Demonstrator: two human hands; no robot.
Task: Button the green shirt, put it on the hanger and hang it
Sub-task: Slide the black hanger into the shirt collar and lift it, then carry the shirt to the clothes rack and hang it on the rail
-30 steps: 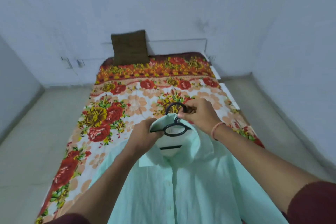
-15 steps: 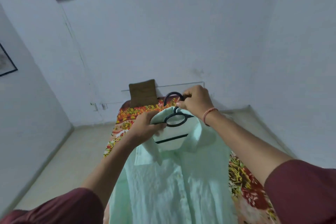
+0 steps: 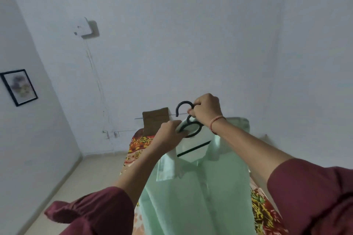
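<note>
Two hands hold one shirt aloft on one hanger above a bed: the left hand (image 3: 168,133), fingers curled, grips the collar of the green shirt (image 3: 200,196) beside the hanger's oval ring, while the right hand (image 3: 207,112) pinches the neck of the black hanger (image 3: 184,103) just under its hook, which stands free in the air and rests on nothing. Nearest the camera, two maroon sleeves (image 3: 99,210) are pushed up the forearms, and a thin orange thread bracelet (image 3: 216,122) circles the right wrist. The shirt hangs down between the arms with its front placket closed and facing the camera, its collar draped over the hanger's shoulders and the hanger's crossbar showing inside the neck opening. Behind and below it lies a bed (image 3: 261,213) covered in one red, orange and yellow floral sheet, with a single brown pillow (image 3: 155,120) propped upright at its head against the far wall. Pale floor (image 3: 76,177) runs along the left of the bed. On the far wall sit one white box (image 3: 85,27), a thin cable dropping from it, and low sockets (image 3: 110,134); one black-framed picture (image 3: 19,87), its content blurred, hangs on the left wall.
</note>
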